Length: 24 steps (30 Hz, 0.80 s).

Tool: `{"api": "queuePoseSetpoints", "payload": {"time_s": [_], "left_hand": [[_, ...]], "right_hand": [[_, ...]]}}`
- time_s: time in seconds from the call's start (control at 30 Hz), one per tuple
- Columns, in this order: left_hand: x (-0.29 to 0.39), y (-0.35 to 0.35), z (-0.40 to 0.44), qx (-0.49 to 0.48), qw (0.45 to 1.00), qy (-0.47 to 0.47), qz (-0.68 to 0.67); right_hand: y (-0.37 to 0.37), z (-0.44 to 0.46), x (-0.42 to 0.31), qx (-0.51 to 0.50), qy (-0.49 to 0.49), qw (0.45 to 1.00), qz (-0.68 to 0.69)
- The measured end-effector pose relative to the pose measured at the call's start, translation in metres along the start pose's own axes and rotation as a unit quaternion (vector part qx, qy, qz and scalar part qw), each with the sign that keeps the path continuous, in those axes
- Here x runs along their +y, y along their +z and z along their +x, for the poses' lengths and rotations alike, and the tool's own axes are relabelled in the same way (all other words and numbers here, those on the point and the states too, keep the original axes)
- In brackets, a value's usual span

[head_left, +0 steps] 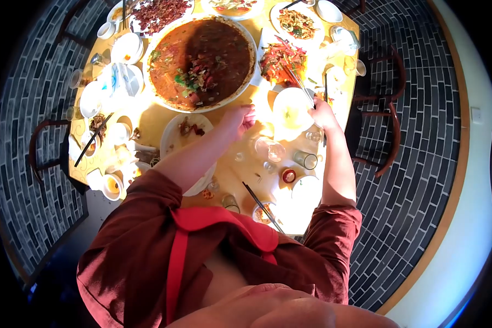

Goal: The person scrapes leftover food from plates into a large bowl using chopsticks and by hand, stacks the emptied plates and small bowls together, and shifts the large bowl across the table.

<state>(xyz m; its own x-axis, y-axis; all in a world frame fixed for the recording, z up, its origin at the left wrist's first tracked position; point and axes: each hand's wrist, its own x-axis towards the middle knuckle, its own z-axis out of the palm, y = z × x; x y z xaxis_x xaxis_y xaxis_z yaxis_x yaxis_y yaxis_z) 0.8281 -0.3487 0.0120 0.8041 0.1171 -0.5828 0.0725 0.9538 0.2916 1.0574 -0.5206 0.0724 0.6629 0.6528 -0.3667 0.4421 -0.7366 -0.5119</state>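
Dark chopsticks (300, 86) in curled right hand (323, 114)

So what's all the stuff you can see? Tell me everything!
Table: one, yellowish, middle
Big bowl: one, white rim, red-brown stew, upper middle
Dark red dish: one, top left
Mixed dish: one, several colours, top middle
Brownish dish: one, top right
Red dish: one, right of the big bowl
White bowls and plates: many, some lost in glare, around the table
Glasses: several, clear, around the table
Chopsticks: several, mostly dark, around the table
Chairs: several, red-brown, both sides
Wall: one, white, far right
Apron: one, red, lower middle
Sleeves: two, dark red, below the table
Left hand: one, bare, near the big bowl
Right hand: one, bare, holding chopsticks
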Motion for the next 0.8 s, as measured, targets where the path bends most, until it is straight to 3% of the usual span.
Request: {"api": "queuePoseSetpoints", "payload": {"time_s": [0.37, 0.57, 0.77, 0.8], "left_hand": [[0.021, 0.003, -0.045, 0.101, 0.994, 0.025, -0.026], [0.024, -0.017, -0.048, -0.031, 0.994, 0.050, -0.095], [0.018, -0.037, -0.033, -0.081, 0.990, 0.063, -0.094], [0.020, -0.032, -0.037, -0.046, 0.994, 0.057, -0.085]], "right_hand": [[-0.020, 0.043, -0.186, 0.053, -0.033, 0.957, -0.284], [-0.009, 0.058, -0.269, 0.068, -0.096, 0.908, -0.403], [0.007, 0.062, -0.307, 0.133, -0.228, 0.838, -0.477], [0.008, 0.061, -0.310, 0.143, -0.231, 0.830, -0.488]]}}
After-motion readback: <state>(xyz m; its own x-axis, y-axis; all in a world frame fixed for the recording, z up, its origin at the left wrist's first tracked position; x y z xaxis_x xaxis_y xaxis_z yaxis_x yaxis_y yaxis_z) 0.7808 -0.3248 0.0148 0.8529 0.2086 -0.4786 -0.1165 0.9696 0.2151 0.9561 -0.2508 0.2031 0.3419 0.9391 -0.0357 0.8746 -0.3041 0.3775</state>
